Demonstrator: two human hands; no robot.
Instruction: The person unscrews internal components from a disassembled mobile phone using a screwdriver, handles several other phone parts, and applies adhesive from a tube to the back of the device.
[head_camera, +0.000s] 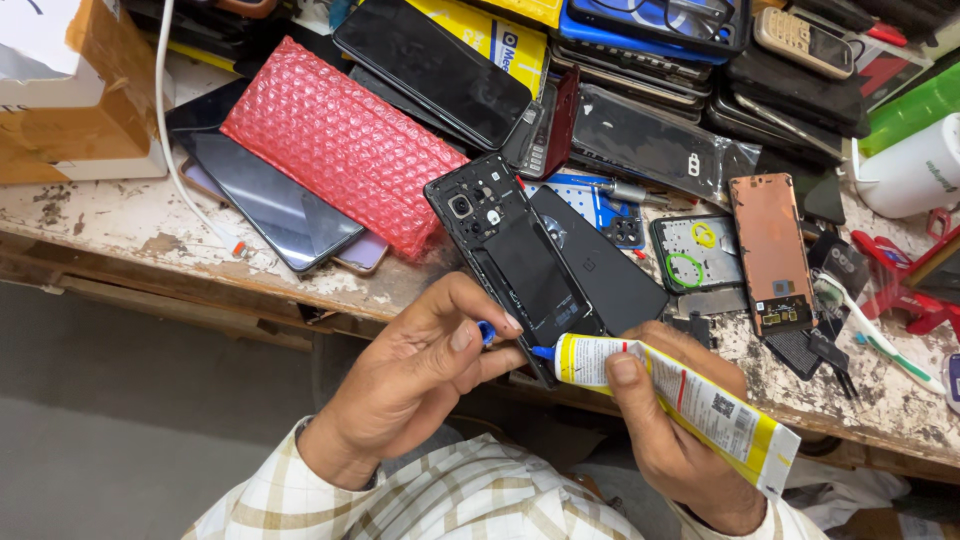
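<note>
The right hand (670, 420) grips a yellow and white glue tube (680, 395), and its blue nozzle points at the lower edge of an opened black phone (515, 255) lying on the worktop (120, 215). The left hand (425, 365) pinches a small blue cap (486, 331), mostly hidden by the fingers. The phone's lower corner is covered by both hands. A red bubble-wrap pouch (340, 140) lies just beside the phone.

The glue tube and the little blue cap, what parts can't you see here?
- Glue tube, head view: right hand covers its underside.
- Blue cap: mostly hidden by left hand fingers.
- Open black phone: lower end behind both hands.
- Nozzle opening: too small.
</note>
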